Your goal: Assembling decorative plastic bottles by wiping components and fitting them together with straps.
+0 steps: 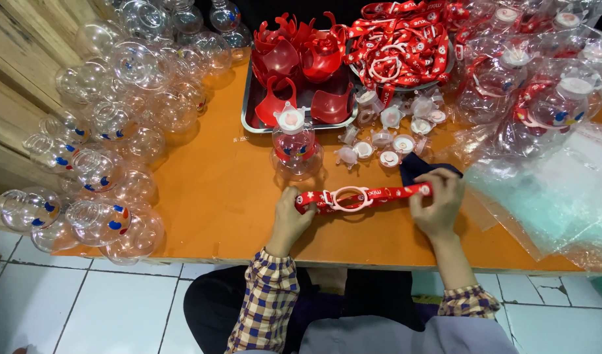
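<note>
Stretching red strap [363,196] flat across orange table [216,196], lower centre of frame. Left hand [289,219] pinching one end, right hand [439,203] pinching the other; white ring [349,198] sitting mid-strap. Dark cloth [416,166] just under right hand. Assembled clear bottle [294,144] upright just above strap. Loose white caps [386,141] centre, red cups on tray [248,111] upper centre, bare clear bottles [111,157] heaped left. Step judged: readying strap and ring for fitting. Next move likely needs ring kept centred and both ends held taut.
</note>
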